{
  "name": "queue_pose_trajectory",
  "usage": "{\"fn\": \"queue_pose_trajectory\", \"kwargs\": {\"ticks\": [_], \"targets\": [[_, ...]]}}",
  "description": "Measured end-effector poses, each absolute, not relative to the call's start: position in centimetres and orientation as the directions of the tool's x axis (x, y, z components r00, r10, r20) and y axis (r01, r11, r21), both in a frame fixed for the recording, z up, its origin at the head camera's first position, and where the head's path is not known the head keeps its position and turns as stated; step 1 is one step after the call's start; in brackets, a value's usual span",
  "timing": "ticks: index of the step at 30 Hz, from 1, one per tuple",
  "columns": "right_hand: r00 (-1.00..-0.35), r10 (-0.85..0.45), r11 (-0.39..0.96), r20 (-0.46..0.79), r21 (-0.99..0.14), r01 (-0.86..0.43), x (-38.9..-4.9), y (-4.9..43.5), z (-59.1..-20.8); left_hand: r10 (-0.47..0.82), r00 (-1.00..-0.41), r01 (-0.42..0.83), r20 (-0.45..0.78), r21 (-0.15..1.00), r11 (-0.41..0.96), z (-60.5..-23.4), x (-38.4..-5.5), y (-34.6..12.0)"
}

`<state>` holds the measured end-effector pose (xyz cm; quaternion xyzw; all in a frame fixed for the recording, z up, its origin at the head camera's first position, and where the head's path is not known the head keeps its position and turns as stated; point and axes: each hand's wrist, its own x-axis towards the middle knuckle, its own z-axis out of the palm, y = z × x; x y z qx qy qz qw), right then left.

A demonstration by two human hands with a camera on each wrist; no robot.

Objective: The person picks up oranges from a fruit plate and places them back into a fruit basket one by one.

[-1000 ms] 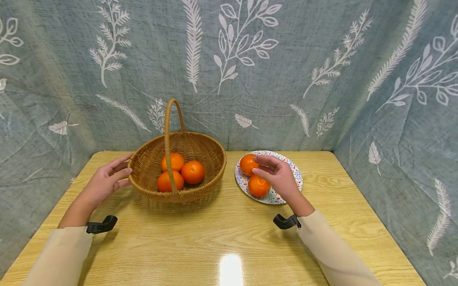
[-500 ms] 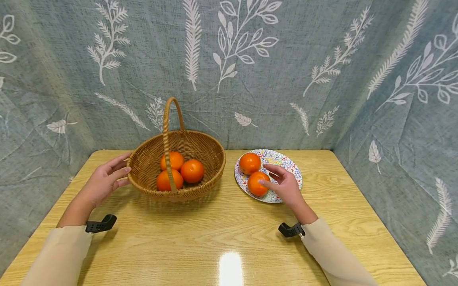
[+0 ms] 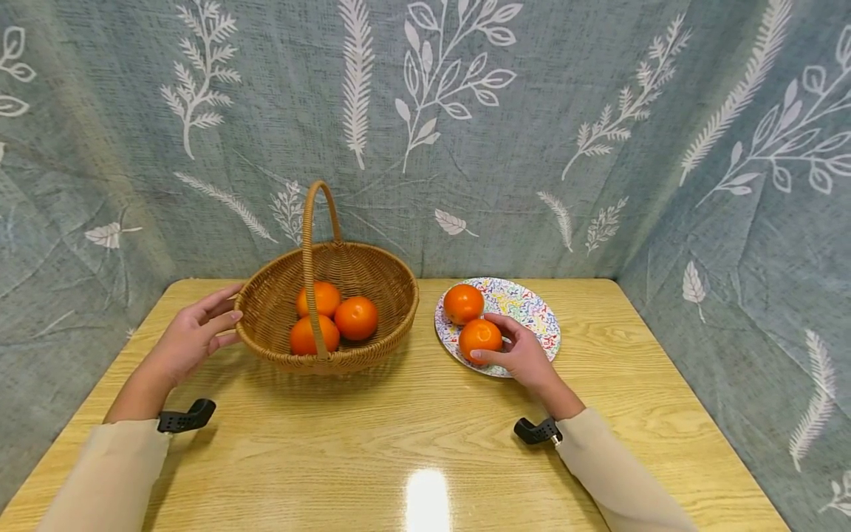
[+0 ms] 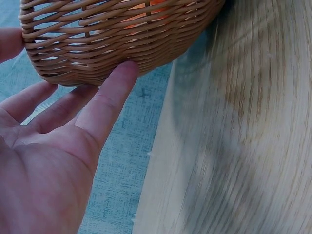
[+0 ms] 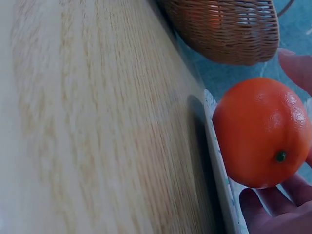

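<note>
My right hand (image 3: 521, 355) has its thumb and fingers around the sides of the nearer orange (image 3: 479, 340) on a speckled plate (image 3: 541, 325). In the right wrist view, this orange (image 5: 263, 131) shows a small green stem spot, with fingers below it and the thumb at its upper right. A second orange (image 3: 463, 304) lies just behind it on the plate. My left hand (image 3: 193, 336) touches the left side of a wicker basket (image 3: 392, 292), its extended fingers against the outer weave (image 4: 112, 53) and the thumb at the rim. Inside the basket sit three oranges (image 3: 356, 318).
An arched handle (image 3: 309, 236) rises over the basket. Both stand on a light wooden table (image 3: 332, 451), the plate to the basket's right. A grey-blue leaf-patterned cloth (image 3: 425, 199) hangs behind and at the sides. Each wrist wears a black mount (image 3: 535, 430).
The right hand has moved from above the two plate oranges, back toward the right, then closed its thumb and fingers around the nearer one. The left hand stays at the basket.
</note>
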<state>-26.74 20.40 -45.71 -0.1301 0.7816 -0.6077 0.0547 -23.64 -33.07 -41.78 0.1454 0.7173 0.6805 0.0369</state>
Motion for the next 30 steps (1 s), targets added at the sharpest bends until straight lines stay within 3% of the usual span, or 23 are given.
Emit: {"fn": "queue_pose_trajectory", "kwargs": {"ticks": [30], "targets": [[-0.968, -0.249, 0.315, 0.032, -0.943, -0.112, -26.3, 20.29, -45.18, 0.27, -0.95, 0.17, 0.16, 0.985, 0.014, -41.71, -23.82, -33.16]]}}
